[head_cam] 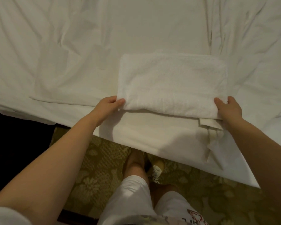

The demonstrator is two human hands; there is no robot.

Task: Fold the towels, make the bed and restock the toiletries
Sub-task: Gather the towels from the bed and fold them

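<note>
White terry towel (172, 82), folded down to a fat rectangle, flat on the bed (136, 30), a bit right of centre and hugging the near edge of the mattress. Near long side rolled into a soft rounded fold, far side straight-ish and roughly square to the edge. Stack of loose layered edges (208, 125) poking out from under the near right corner, a bit messy tbh. Left hand (109, 104) on the near left corner, pinching it: thumb on top of the terry, fingers tucked underneath and out of sight. Right hand (229, 109) on the near right corner, same deal, thumb up top, rest of the fingers curled under the towel. Both arms bare, reaching in from the bottom corners. Under and around the towel, white sheet (39, 54), fairly smooth straight ahead, properly creased off to the left and right. Front of the sheet draped over the mattress edge, hanging toward the floor. Below that, olive-gold carpet (96, 168) with a big flower pattern. Straight down: white shorts (133, 200), bare knees, one pale lace-up shoe (157, 170) just peeking out by the hanging sheet. Dark patch at far left past the corner of the bed, too murky to tell what.
</note>
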